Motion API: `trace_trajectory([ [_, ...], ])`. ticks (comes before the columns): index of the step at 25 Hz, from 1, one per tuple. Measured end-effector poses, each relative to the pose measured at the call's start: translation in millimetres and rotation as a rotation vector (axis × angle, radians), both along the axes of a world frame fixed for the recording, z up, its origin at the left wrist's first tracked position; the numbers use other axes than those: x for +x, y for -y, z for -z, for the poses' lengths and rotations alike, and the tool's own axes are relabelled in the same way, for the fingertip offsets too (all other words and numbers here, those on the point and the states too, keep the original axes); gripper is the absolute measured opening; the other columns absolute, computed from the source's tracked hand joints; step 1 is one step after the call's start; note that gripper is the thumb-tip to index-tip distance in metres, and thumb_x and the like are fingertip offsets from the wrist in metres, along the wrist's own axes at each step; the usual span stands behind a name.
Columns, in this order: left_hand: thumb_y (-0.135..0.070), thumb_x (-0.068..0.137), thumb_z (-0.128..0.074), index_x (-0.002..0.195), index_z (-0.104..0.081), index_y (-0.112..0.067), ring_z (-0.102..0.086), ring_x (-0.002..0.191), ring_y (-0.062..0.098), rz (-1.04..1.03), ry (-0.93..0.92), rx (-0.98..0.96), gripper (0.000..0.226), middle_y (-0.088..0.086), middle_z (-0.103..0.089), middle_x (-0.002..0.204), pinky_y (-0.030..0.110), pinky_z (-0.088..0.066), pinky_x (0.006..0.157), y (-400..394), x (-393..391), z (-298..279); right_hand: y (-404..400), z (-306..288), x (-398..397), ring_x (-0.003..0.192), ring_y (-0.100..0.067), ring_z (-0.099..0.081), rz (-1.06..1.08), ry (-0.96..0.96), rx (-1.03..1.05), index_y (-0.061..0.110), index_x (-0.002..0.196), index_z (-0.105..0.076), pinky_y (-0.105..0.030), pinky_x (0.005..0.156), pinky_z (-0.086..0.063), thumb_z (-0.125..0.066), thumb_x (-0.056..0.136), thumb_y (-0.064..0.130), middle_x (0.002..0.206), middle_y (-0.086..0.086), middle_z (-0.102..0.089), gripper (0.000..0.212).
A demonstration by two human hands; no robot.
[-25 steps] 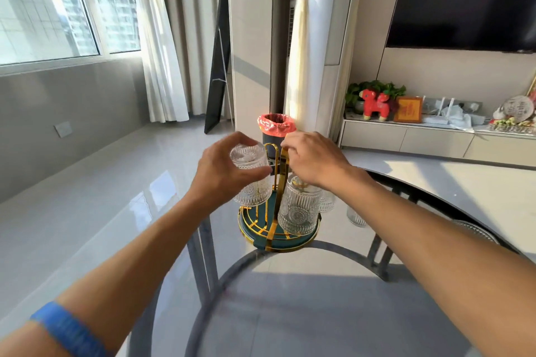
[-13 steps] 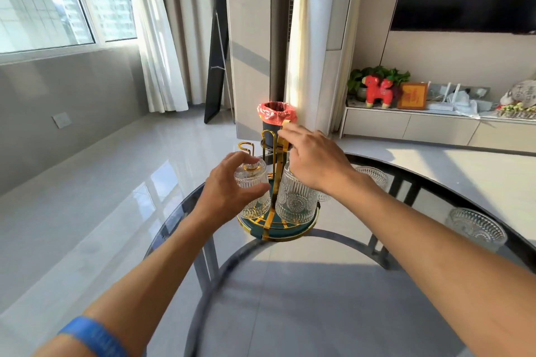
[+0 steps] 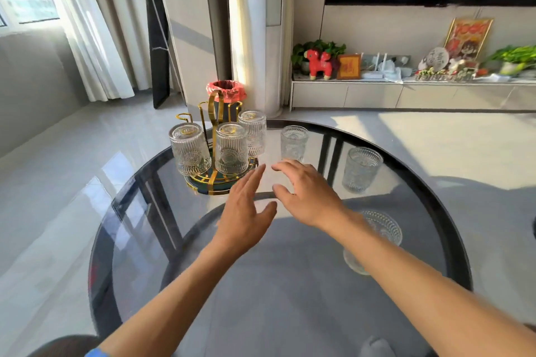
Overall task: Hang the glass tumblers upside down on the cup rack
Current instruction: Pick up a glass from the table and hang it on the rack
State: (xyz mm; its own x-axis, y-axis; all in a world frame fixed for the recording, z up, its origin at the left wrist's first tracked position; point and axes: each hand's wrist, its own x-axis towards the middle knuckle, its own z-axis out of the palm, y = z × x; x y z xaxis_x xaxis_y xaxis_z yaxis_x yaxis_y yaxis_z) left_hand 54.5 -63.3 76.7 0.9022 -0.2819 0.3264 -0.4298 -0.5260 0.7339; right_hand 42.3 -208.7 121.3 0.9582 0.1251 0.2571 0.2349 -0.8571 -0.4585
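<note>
1. Fingers [image 3: 285,166] of my right hand [image 3: 307,193] spread, empty; left hand [image 3: 246,211] flat and open, also empty.
2. Three tumblers hang inverted on the rack [image 3: 216,153].
3. Nearest upright tumbler [image 3: 293,142] stands on the surface [image 3: 290,284] just beyond my right hand; two more sit to the right.
4. I'd grip mid-wall, invert, then lower squarely over a free prong.

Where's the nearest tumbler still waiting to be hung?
Head view, right side: an upright tumbler on the glass table, partly hidden behind the right forearm.
</note>
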Motion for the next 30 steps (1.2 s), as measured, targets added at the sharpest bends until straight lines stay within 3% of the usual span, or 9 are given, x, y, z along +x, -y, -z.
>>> trace_trajectory([
  [4,-0.030,0.083,-0.066,0.152,-0.021,-0.023,-0.029,0.143,0.023,0.101,-0.176,0.240,0.083,0.003,-0.032,0.157,0.037,-0.025,0.114,18,-12,12,55,-17,-39,0.126,-0.032,-0.043,0.099,-0.414,-0.698,0.030,0.140,-0.035,-0.049,0.098,-0.035,-0.064,0.069,0.062,0.145,0.000,-0.042,0.082],
  [6,-0.032,0.083,-0.067,0.151,-0.024,-0.025,-0.033,0.141,0.023,0.084,-0.192,0.237,0.081,0.002,-0.036,0.155,0.038,-0.028,0.112,21,-14,12,67,-25,-51,0.114,-0.029,-0.055,0.162,-0.667,-0.798,0.029,0.134,-0.042,-0.043,0.088,-0.044,-0.077,0.060,0.056,0.132,0.001,-0.055,0.086],
  [8,-0.032,0.083,-0.067,0.148,-0.031,-0.025,-0.038,0.138,0.023,0.062,-0.209,0.242,0.074,0.003,-0.041,0.152,0.039,-0.032,0.110,21,-18,10,72,-27,-55,0.099,-0.024,-0.062,0.144,-0.696,-0.769,0.025,0.122,-0.054,-0.033,0.071,-0.047,-0.082,0.057,0.047,0.116,0.003,-0.064,0.074],
  [11,-0.037,0.083,-0.068,0.135,-0.050,-0.025,-0.056,0.120,0.022,0.023,-0.349,0.096,0.056,0.006,-0.058,0.135,0.040,-0.045,0.101,17,-21,0,70,-24,-55,0.086,-0.017,-0.061,0.115,-0.542,-0.486,0.031,0.103,-0.060,-0.030,0.062,-0.044,-0.080,0.048,0.053,0.101,0.007,-0.064,0.062],
  [16,-0.066,0.076,-0.062,0.116,-0.062,-0.035,-0.065,0.107,0.022,0.037,-0.745,-0.397,0.051,-0.004,-0.067,0.120,0.044,-0.055,0.089,-6,-22,-29,26,-19,-35,0.082,-0.008,-0.061,0.106,-0.256,0.459,0.035,0.091,-0.063,-0.029,0.065,-0.045,-0.079,0.046,0.059,0.089,0.009,-0.063,0.054],
  [21,-0.045,0.073,-0.073,0.115,-0.064,-0.022,-0.074,0.087,0.026,-0.027,-0.653,-0.718,0.049,0.007,-0.077,0.097,0.029,-0.058,0.063,-58,5,-79,-36,-37,0,0.099,-0.006,-0.057,-0.074,-0.113,0.804,0.034,0.101,-0.054,-0.027,0.074,-0.044,-0.072,0.066,0.060,0.107,0.012,-0.059,0.047],
  [25,-0.035,0.071,-0.079,0.118,-0.062,-0.028,-0.071,0.093,0.022,-0.199,-0.319,-0.679,0.050,0.004,-0.072,0.103,0.031,-0.054,0.069,-94,54,-119,-64,-60,52,0.108,-0.014,-0.056,-0.153,-0.027,0.702,0.036,0.115,-0.045,-0.034,0.081,-0.044,-0.050,0.085,0.063,0.120,0.009,-0.056,0.040],
  [28,-0.026,0.067,-0.084,0.123,-0.055,-0.032,-0.065,0.099,0.021,-0.349,-0.078,-0.607,0.064,-0.001,-0.063,0.112,0.037,-0.054,0.082,-119,106,-139,-73,-69,103,0.114,-0.025,-0.051,-0.041,0.247,0.185,0.029,0.128,-0.040,-0.043,0.091,-0.042,-0.046,0.094,0.045,0.135,0.000,-0.051,0.038],
  [30,-0.023,0.062,-0.088,0.127,-0.054,-0.027,-0.058,0.109,0.023,-0.412,-0.023,-0.462,0.074,0.004,-0.060,0.124,0.037,-0.047,0.093,-129,142,-145,-78,-69,136,0.121,-0.031,-0.045,-0.019,0.230,-0.110,0.024,0.139,-0.035,-0.047,0.096,-0.039,-0.040,0.096,0.041,0.148,-0.001,-0.040,0.046],
])
